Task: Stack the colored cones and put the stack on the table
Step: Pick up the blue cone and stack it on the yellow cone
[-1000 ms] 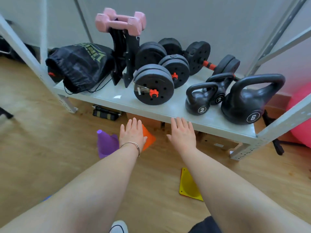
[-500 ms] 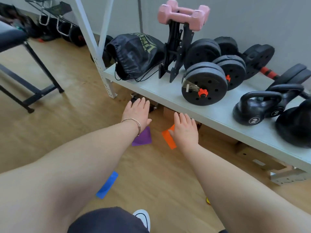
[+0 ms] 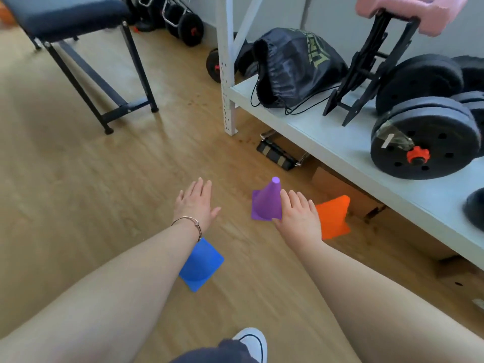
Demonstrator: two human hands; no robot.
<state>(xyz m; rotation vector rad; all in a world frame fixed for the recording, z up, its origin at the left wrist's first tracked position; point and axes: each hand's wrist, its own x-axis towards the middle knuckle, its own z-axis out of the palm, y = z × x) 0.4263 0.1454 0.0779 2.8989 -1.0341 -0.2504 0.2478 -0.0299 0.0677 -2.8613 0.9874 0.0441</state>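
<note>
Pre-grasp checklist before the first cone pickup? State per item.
1. Upright purple plastic cone within reach of right hand: ok.
2. Both hands empty, left hand open flat: ok.
3. Orange plastic cone upright: not ok, tipped over beside the grey metal shelf.
4. Blue plastic cone unobstructed: not ok, left forearm covers part of it.
5. All cones located: cannot tell, three in view.

A home gym or exercise room: black weight plates (image 3: 424, 142) and a pink dumbbell (image 3: 408, 9) on the shelf (image 3: 327, 142) at right, a padded bench (image 3: 65, 17) upper left, wood floor (image 3: 78, 192).
</note>
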